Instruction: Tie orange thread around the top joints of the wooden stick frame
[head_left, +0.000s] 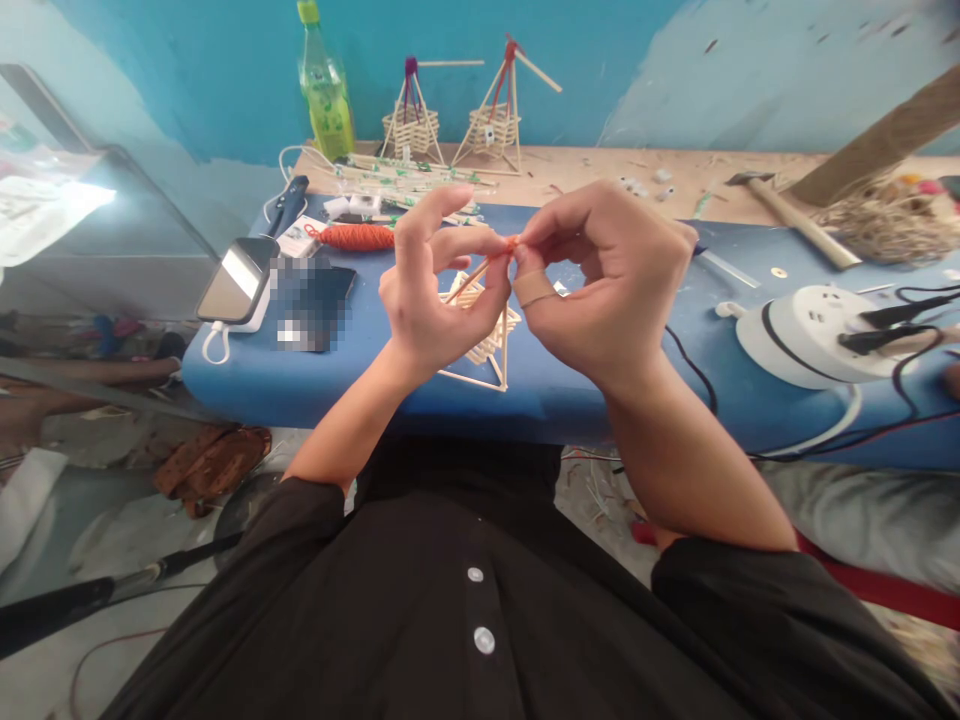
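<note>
A small stick model with a stacked-stick basket stands on the blue work surface, its slanting sticks meeting at the top. My left hand pinches that top between thumb and index finger, the other fingers raised. Against it, my right hand is closed in a pinch on orange cord wrapped at the joint. A tan band circles my right thumb. Left of the model lies a wound bundle of orange cord, partly behind my left fingers.
Two similar stick models stand by the wall beside a green-capped bottle. Phones lie at left. A hammer, a pen and a white power strip with cables occupy the right.
</note>
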